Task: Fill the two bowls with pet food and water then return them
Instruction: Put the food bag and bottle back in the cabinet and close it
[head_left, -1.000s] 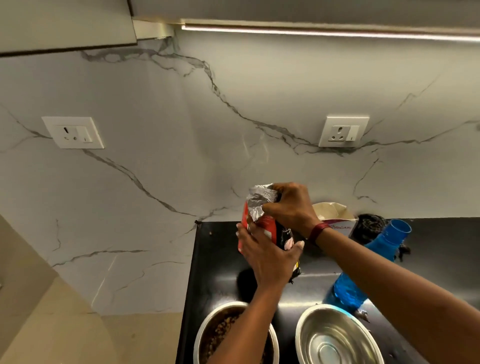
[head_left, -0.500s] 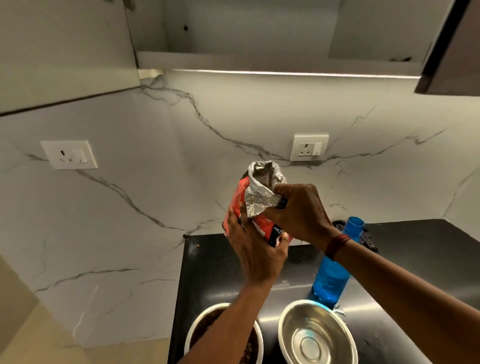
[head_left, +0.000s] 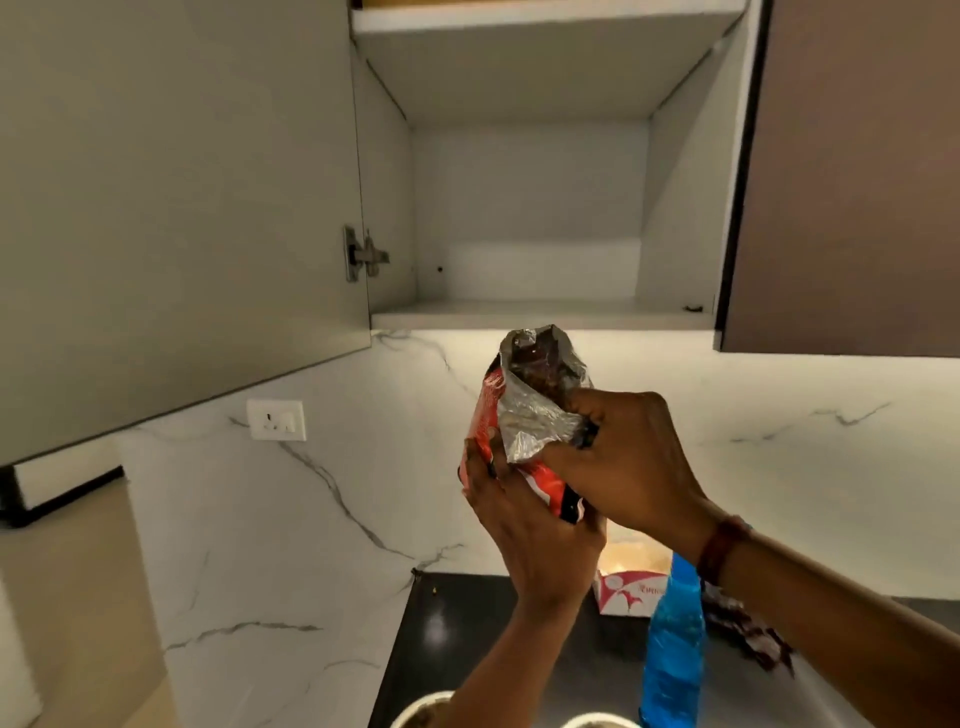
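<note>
Stowing the food looks like the step in hand: the left hand (head_left: 530, 525) grips the lower body of the single pet food bag (head_left: 524, 415), and the right hand (head_left: 623, 457) clutches its crumpled foil top just below the open cabinet shelf (head_left: 540, 313). Next the bag probably needs lifting onto that shelf, then water from the one blue bottle (head_left: 672, 649). Two bowls show at the bottom edge, the kibble bowl (head_left: 415, 709) and the other bowl (head_left: 597, 719), whose inside is out of view.

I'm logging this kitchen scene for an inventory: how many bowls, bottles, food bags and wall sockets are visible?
bowls: 2
blue bottle: 1
food bag: 1
wall socket: 1
total: 5
</note>
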